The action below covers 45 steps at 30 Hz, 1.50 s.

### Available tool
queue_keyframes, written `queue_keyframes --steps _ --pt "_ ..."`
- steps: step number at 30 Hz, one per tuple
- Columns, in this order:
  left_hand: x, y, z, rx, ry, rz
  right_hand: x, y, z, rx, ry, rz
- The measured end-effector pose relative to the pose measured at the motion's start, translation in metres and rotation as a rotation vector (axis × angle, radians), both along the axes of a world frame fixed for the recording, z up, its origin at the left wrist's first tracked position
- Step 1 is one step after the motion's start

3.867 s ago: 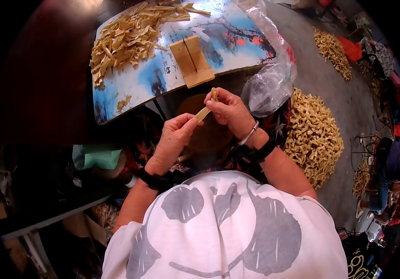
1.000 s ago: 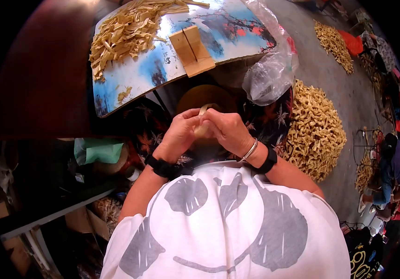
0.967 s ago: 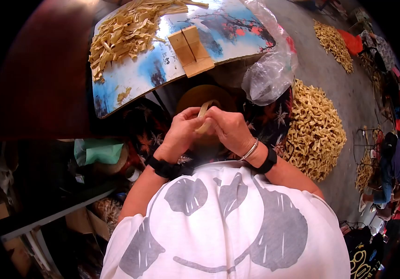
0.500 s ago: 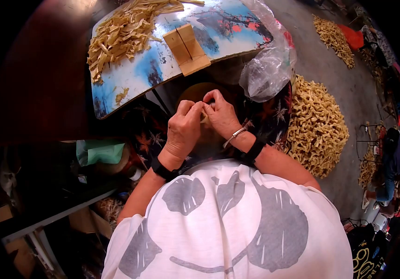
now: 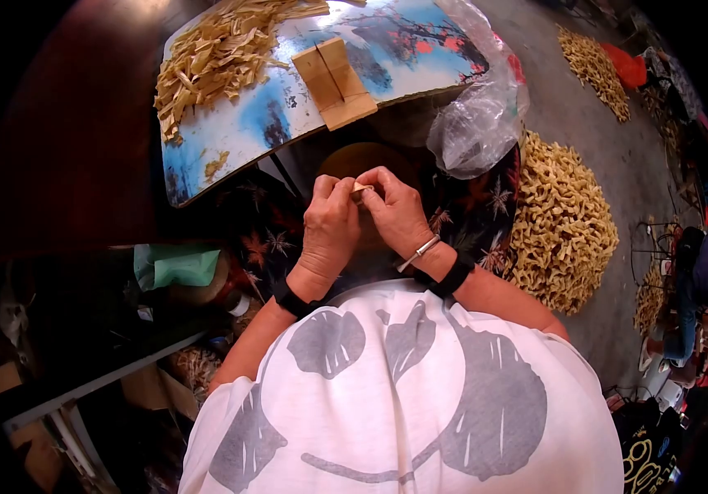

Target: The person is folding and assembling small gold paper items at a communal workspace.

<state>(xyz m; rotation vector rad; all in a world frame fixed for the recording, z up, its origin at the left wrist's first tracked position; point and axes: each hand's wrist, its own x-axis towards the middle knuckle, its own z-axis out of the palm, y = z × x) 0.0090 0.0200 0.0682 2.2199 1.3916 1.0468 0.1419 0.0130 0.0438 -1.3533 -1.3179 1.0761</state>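
Both of my hands meet in front of my chest, just short of the table's near edge. My left hand (image 5: 329, 226) pinches a small pale yellow strip (image 5: 359, 188) between thumb and fingertips. From the other side, my right hand (image 5: 396, 212) grips the same piece, fingers curled. Fingers cover most of the strip, so its full shape is hidden. Beyond my hands, a heap of similar flat yellow strips (image 5: 218, 66) lies on the patterned table (image 5: 247, 160). A wooden piece with a slot and a raised ledge (image 5: 334, 82) sits at the table's near edge.
A clear plastic bag (image 5: 477, 132) hangs off the table's right corner. On the floor to the right is a large pile of knotted yellow pieces (image 5: 564, 222); a smaller pile (image 5: 592, 74) lies farther off. A green bag (image 5: 177, 267) is at left. People sit at far right.
My right hand has shifted slightly and its fingers have turned around the strip. The piece now shows as a small folded end between my fingertips; before, part of it hung below them.
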Motion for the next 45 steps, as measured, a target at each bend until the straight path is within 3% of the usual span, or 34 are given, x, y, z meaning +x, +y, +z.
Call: queue_keyframes --steps 2,4,6,8,9,12,15,18,21,22,25,26,28,30,31,33,35,40,44,45 --pt "-0.002 -0.001 -0.002 -0.001 -0.035 0.006 -0.002 0.003 -0.008 0.015 0.369 -0.016" --pt "-0.005 0.004 -0.011 0.007 -0.087 0.001 0.012 0.006 -0.005 -0.224 0.628 0.135" --pt "-0.010 0.008 -0.020 -0.198 -0.230 -0.003 0.019 0.008 0.005 -0.415 0.879 0.259" --pt "-0.011 0.008 -0.018 -0.478 -0.447 0.031 0.020 0.007 0.012 -0.422 0.855 0.217" --pt "-0.012 0.006 -0.014 -0.500 -0.498 0.039 0.020 0.008 0.013 -0.424 0.840 0.199" --pt "-0.016 0.001 -0.003 -0.590 -0.688 0.006 0.016 0.012 0.010 -0.161 0.530 0.159" --pt "-0.014 -0.001 0.000 -0.561 -0.634 0.011 0.013 0.009 0.019 0.072 0.070 0.121" --pt "-0.023 0.008 -0.003 -0.520 -0.698 0.014 0.014 0.004 0.029 -0.086 0.343 0.086" --pt "-0.030 0.011 0.002 -0.493 -0.678 0.011 0.023 0.009 0.019 -0.140 0.438 0.186" --pt "-0.032 0.012 0.002 -0.453 -0.630 -0.002 0.025 0.010 0.017 -0.172 0.339 0.273" --pt "-0.033 0.016 -0.005 -0.194 -0.363 0.008 0.025 0.004 0.019 0.150 -0.325 0.261" --pt "-0.034 0.017 -0.002 -0.155 -0.303 0.043 0.025 0.004 0.027 0.549 -0.557 0.150" --pt "-0.038 0.020 0.005 -0.075 -0.182 0.112 0.031 0.003 0.025 0.594 -0.699 0.121" --pt "-0.039 0.018 0.005 -0.397 -0.450 0.137 0.033 0.004 0.023 0.664 -0.818 0.080" --pt "-0.040 0.018 0.005 -0.557 -0.583 0.144 0.032 0.005 0.024 0.662 -0.807 0.061" --pt "-0.040 0.019 -0.005 -0.874 -1.217 -0.022 0.028 0.006 0.029 0.663 -0.784 0.015" --pt "-0.031 0.010 -0.007 -0.992 -1.350 -0.067 0.024 0.007 0.032 0.615 -0.775 0.037" --pt "-0.015 0.009 -0.007 -0.913 -1.309 -0.071 0.003 0.001 0.024 0.644 -0.763 0.118" --pt "-0.025 0.019 0.004 -1.014 -1.042 -0.256 0.012 0.016 0.043 0.318 -0.293 0.007" --pt "-0.026 0.018 0.006 -1.055 -0.961 -0.329 0.014 0.023 0.040 0.265 -0.193 0.118"
